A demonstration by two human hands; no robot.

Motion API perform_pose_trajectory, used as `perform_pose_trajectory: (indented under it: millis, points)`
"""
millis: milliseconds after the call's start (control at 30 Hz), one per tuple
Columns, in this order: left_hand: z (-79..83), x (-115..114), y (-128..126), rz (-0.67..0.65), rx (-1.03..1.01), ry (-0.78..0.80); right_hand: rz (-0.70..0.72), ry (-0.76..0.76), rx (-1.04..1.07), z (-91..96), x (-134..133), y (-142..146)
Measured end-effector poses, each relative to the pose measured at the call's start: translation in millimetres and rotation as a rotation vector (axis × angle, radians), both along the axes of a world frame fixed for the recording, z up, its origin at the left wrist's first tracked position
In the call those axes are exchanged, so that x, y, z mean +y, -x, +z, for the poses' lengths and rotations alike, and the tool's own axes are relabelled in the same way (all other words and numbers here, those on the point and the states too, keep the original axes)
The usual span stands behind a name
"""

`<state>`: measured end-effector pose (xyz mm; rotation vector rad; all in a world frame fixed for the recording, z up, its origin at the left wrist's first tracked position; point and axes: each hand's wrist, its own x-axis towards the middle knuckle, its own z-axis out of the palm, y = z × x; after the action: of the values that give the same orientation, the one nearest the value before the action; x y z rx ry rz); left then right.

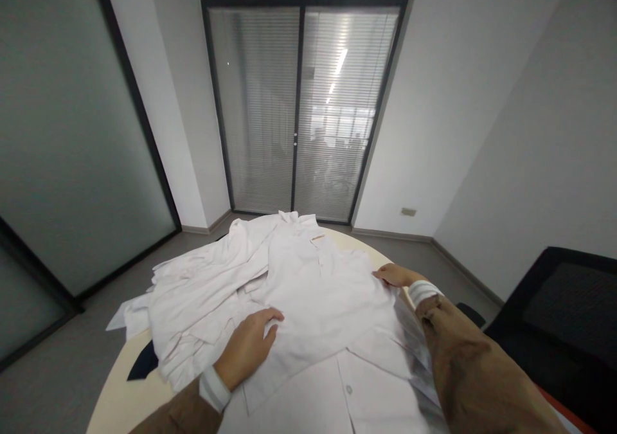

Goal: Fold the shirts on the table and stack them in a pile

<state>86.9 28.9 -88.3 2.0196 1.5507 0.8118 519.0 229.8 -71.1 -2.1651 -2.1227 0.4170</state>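
A white button-front shirt [322, 318] lies spread over a heap of other white cloth [202, 299] on a round cream table [120, 402]. My left hand [248, 347] rests palm down on the shirt's middle, its fingers slightly curled and holding nothing. My right hand [395, 275] lies on the shirt's far right edge, with the fingertips touching the cloth; no grip shows. Below them, a placket with a white button [349, 389] shows. A dark navy piece of cloth [143, 362] sticks out from under the heap.
A black mesh chair [554, 312] stands at the right of the table, with something red [562, 405] at its lower edge. Grey floor surrounds the table. Ahead is a glass door with blinds [301, 109], and frosted glass panels stand at the left.
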Motion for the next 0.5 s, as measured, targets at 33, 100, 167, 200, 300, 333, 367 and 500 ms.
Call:
perform_pose_trajectory:
  millis: [33,100,167,200,300,333,367,500]
  points:
    - [-2.2,0.4,0.7,-0.012,0.001,-0.006,0.013,0.018,0.006,-0.5,-4.7,-0.6]
    - [-4.5,1.6,1.6,-0.018,-0.013,-0.016,-0.001,0.032,0.033,-3.0,-13.4,-0.5]
    - [-4.9,2.8,2.0,-0.012,-0.030,-0.022,-0.042,0.009,0.049,-6.4,-21.0,-0.2]
    - [-4.9,3.3,2.0,-0.008,-0.034,-0.018,-0.064,-0.002,0.057,-8.2,-24.6,-0.6]
    - [-6.0,3.8,2.3,0.000,-0.028,0.014,-0.073,-0.031,0.095,-13.8,-35.1,-6.0]
    - [-6.9,3.8,2.7,0.001,-0.028,0.021,-0.064,-0.040,0.107,-15.8,-38.8,-9.1]
    - [-7.9,3.8,3.2,0.000,-0.032,0.021,-0.060,-0.054,0.112,-17.9,-42.7,-12.4]
    - [-9.8,3.7,4.9,-0.023,-0.058,0.014,-0.132,-0.147,-0.022,-23.0,-56.1,-21.0]
